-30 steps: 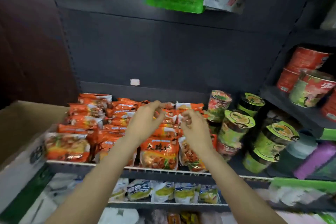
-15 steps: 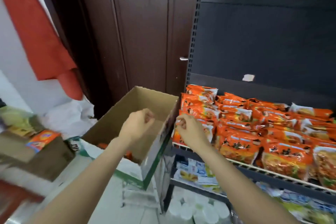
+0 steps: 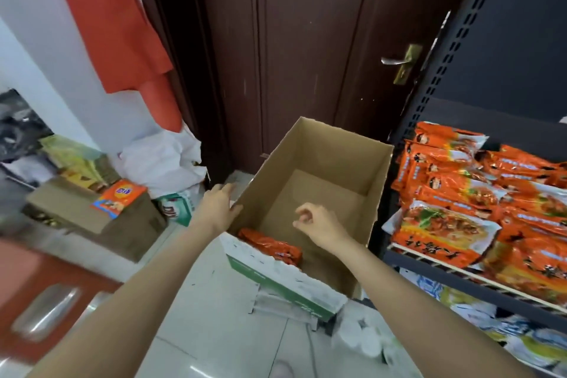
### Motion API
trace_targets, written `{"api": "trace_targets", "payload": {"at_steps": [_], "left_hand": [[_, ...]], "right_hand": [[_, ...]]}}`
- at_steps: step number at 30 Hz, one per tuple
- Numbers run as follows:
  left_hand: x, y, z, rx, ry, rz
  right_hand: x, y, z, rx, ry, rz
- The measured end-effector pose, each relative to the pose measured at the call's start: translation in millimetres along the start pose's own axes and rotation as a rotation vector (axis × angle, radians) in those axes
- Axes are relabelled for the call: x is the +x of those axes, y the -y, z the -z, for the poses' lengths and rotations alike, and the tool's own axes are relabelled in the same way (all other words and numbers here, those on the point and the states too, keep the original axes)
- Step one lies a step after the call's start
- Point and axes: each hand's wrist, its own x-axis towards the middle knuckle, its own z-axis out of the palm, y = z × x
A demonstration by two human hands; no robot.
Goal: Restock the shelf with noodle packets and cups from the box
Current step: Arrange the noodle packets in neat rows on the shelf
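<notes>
The box is plain brown cardboard inside, white with a green band along its outer near wall. In its 7 o'clock corner lies an orange noodle packet. On the shelf at 3 o'clock, the packets are orange with white panels and dark lettering. The door at 12 o'clock is dark reddish brown. A red cloth hangs at 10 o'clock.

Orange noodle packet in box half hidden behind near wall at 6 o'clock; shelf packets cut off at 3 o'clock edge, lower-shelf goods blurred.
</notes>
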Motion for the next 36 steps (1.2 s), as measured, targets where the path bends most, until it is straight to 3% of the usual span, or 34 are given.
{"api": "trace_targets", "payload": {"at_steps": [6,14,23,26,30,36], "left_hand": [[16,29,6,-0.175,0.175,-0.086],[28,57,-1,-0.394,0.262,-0.160],[33,68,-5,-0.505,0.315,-0.168],[33,71,-10,-0.547,0.323,-0.149],[35,70,-15,-0.571,0.319,-0.139],[35,65,-14,-0.554,0.295,-0.128]], "right_hand": [[39,-4,-44,-0.003,0.151,-0.086],[64,-7,-74,0.047,0.386,-0.240],[79,-26,-86,-0.121,0.270,-0.243],[70,-23,-83,-0.041,0.401,-0.244],[63,-25,-91,-0.157,0.478,-0.190],[79,-32,-81,-0.181,0.323,-0.199]]}}
